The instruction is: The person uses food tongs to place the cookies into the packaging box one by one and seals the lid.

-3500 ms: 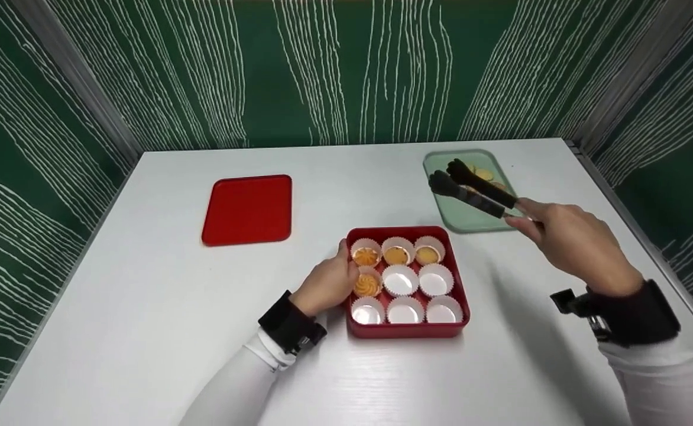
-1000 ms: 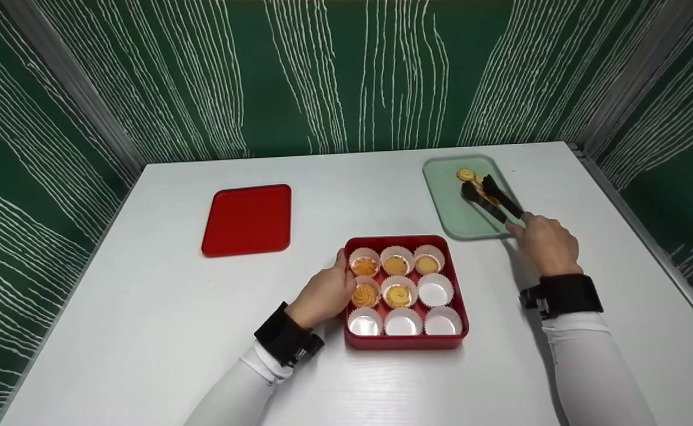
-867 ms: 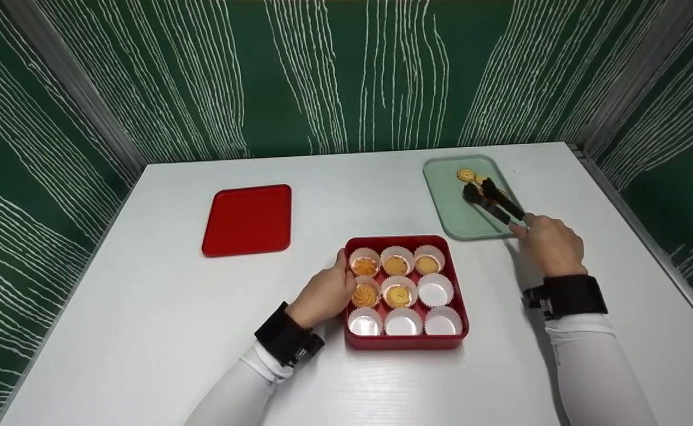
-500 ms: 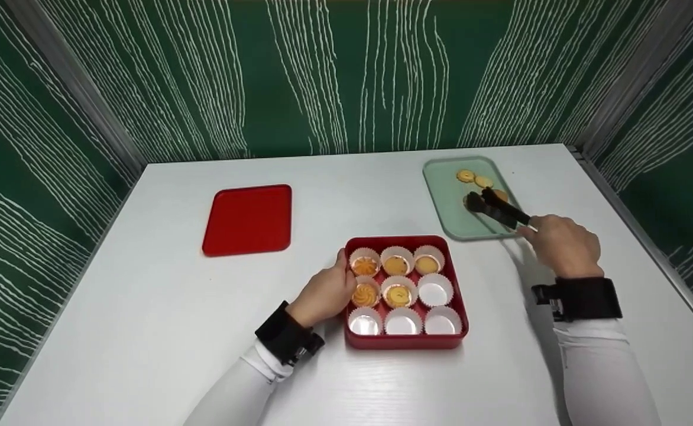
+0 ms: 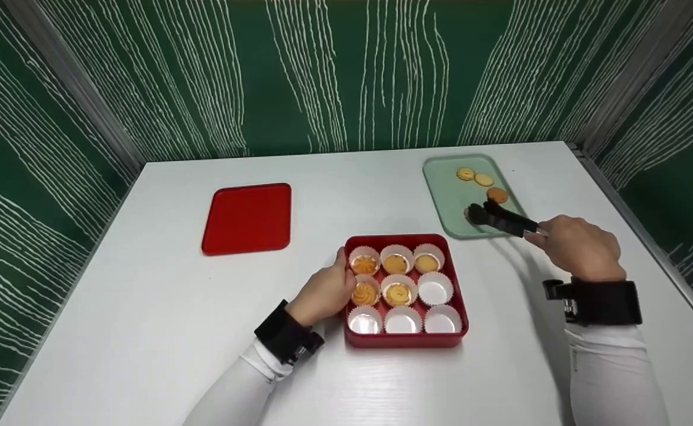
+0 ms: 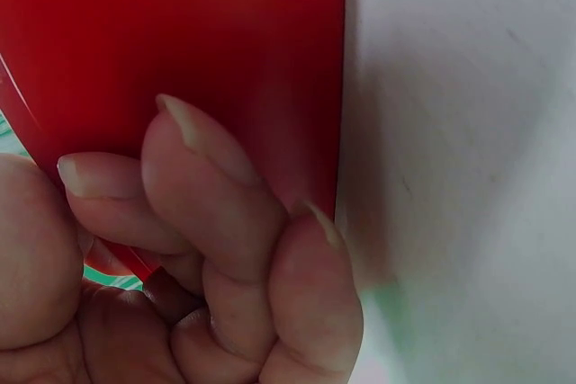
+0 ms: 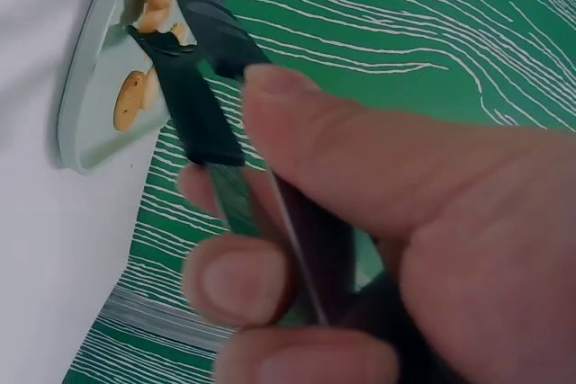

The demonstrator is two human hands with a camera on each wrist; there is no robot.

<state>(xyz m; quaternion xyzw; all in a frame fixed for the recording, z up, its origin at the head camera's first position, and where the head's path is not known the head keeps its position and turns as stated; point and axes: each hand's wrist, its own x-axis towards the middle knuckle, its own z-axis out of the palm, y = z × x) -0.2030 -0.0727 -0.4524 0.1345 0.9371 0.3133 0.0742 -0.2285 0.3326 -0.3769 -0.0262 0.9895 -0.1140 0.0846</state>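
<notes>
My left hand (image 5: pixel 324 291) grips the left wall of a red box (image 5: pixel 407 341), its fingers curled against the red side (image 6: pixel 225 33) in the left wrist view. Inside are several white paper cups (image 5: pixel 435 289); the back three, the middle-left and the centre cups hold cookies (image 5: pixel 396 294). The front three and the middle-right show bare white bottoms. My right hand (image 5: pixel 580 247) holds black-tipped tongs (image 5: pixel 503 225) over the green tray (image 5: pixel 450 204). A cookie (image 7: pixel 155 8) sits between the tong tips in the right wrist view, mostly hidden in the head view.
Two pale cookies (image 5: pixel 475 176) and a browner round cookie (image 5: pixel 497 195) lie on the green tray. A flat red tray or lid (image 5: pixel 248 219) rests at the back left of the white table (image 5: pixel 145 307). Green walls with white lines (image 5: pixel 370 77) enclose the back and sides.
The tongs have drawn toward the near right of the green tray, and their tips have closed together. A cookie has appeared in the box's centre cup since the oldest frame. My left hand stays put.
</notes>
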